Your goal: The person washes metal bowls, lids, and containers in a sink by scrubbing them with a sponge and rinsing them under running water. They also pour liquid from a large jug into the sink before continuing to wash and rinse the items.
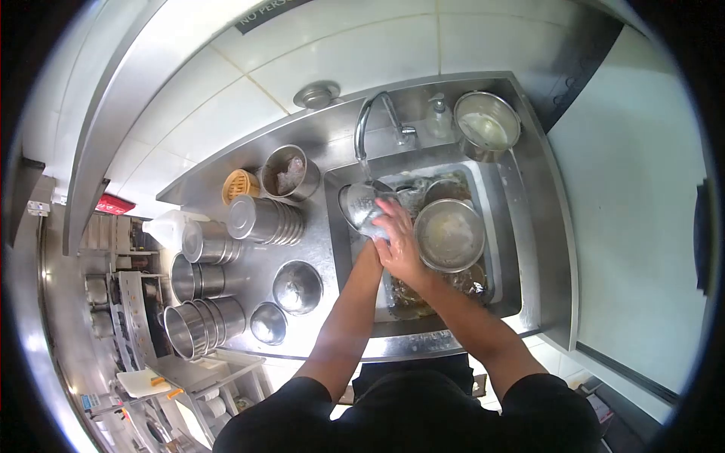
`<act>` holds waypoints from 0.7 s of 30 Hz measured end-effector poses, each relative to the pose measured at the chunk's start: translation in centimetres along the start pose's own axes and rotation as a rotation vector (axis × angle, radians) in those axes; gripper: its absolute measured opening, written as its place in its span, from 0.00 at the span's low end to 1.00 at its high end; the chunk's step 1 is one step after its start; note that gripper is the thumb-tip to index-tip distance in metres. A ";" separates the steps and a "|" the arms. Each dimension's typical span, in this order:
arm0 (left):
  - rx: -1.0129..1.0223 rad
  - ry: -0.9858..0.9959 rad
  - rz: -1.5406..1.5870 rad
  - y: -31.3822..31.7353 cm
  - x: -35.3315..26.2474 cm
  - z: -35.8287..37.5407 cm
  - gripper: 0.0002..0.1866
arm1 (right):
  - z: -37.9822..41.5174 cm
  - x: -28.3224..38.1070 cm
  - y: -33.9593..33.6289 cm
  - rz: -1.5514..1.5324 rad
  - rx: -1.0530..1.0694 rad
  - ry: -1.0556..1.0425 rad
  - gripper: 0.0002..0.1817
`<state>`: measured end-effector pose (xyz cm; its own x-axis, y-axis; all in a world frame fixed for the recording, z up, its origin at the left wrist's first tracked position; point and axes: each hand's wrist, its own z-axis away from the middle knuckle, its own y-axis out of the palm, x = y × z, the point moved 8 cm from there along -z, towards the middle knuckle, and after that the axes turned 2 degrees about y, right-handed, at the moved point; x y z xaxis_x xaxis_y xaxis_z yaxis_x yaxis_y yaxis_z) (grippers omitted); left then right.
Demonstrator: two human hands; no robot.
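A shiny metal bowl [353,205] is tilted on its side beneath the running faucet [362,132], at the sink's left side. My left hand [371,248] reaches in at its lower edge and grips it, its fingers mostly hidden. Across the bowl's wet surface lies my right hand [400,245], fingers bent over something pale and sudsy that I cannot make out. Just right of this hand, a round metal pot [450,235] with cloudy water sits in the sink [513,260]. More wet dishes lie partly hidden below and behind it.
On the left counter stand stacked metal pots [204,326], a lidded stack [264,219], two bowls [297,287] [268,323], a pot with crumpled plastic [291,174] and a yellow slotted piece [240,186]. Behind the sink are a soap bottle [438,119] and another pot [487,130].
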<state>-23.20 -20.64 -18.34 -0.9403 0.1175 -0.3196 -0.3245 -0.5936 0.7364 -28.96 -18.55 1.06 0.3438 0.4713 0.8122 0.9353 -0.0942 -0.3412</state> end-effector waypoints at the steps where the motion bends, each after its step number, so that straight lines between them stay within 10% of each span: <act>1: 0.104 -0.148 -0.066 0.9 0.0 -0.4 0.18 | -2.0 0.8 -0.5 0.057 0.052 -0.062 0.16; 5: 0.494 -0.741 -0.322 2.0 -1.0 1.4 0.18 | -7.7 -4.3 0.3 -0.245 0.168 0.373 0.18; 9: 0.530 -0.741 -0.309 5.8 -1.8 3.3 0.20 | -5.2 -13.0 1.5 -0.346 -0.037 0.689 0.25; 12: 0.171 -0.426 -0.341 5.2 -3.5 -0.1 0.22 | -1.0 -9.1 1.8 -0.313 -0.072 0.665 0.30; 16: 0.123 -0.340 -0.296 4.8 -2.6 -3.9 0.23 | -1.6 -2.2 1.1 0.118 0.079 0.024 0.22; 20: 0.325 -0.462 -0.179 6.8 -1.1 -5.1 0.23 | 0.9 -8.6 -1.3 -0.436 -0.043 0.399 0.19; 21: 0.508 -0.600 -0.112 8.9 -1.1 -3.1 0.22 | 0.9 -8.0 -4.4 -0.162 -0.101 0.375 0.21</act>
<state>-24.77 -28.51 -13.26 -0.7475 0.6497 -0.1385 -0.2920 -0.1341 0.9470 -35.87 -21.13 -4.32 0.1810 0.1374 0.9738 0.9769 -0.1398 -0.1618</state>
